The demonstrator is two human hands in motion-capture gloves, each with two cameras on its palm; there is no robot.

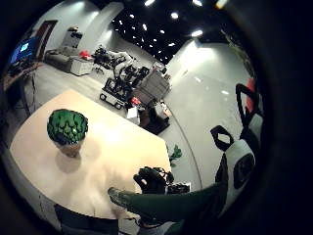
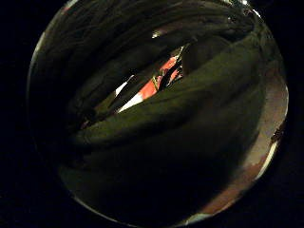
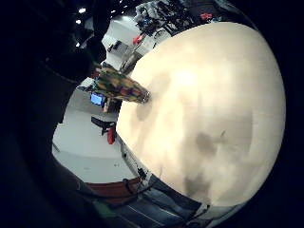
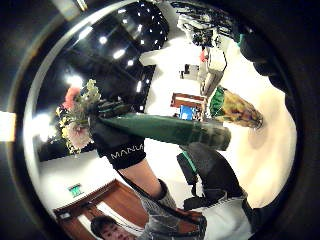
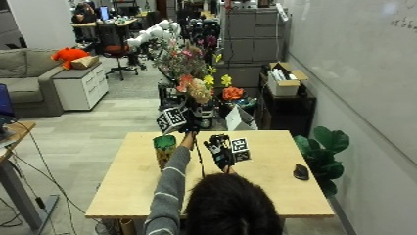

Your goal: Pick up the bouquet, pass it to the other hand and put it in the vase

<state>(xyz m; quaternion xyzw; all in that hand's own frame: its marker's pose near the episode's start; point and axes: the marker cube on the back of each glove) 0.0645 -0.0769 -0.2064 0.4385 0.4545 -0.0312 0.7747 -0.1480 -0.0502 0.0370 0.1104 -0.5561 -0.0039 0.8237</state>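
The outside view showed the left hand [image 5: 174,120] raised above the table [image 5: 273,181], its fingers curled round the bouquet [image 5: 191,73], which stood upright with its blooms high over the far edge. The right hand [image 5: 220,149] hung just beside it, lower and at about four o'clock from the left. I could not tell how its fingers stood. The green vase [image 5: 163,147] sat on the table at about seven o'clock from the left hand, mouth open upward.

In the right thumb side palm view, the left hand held the top of a dark green wrap [image 4: 165,129], close under the flowers, and the wrap's long tail was free below the grip.

The bouquet looked light and top-heavy. The wrapped stems seemed fairly stiff and the blooms soft and easy to crush. The free lower wrap looked like the best place for the right hand to take hold, well clear of the petals.

There was open air above the table for the hand-over. The vase stood well in from the near edge, and a dark computer mouse [image 5: 300,172] lay well apart toward the right edge.
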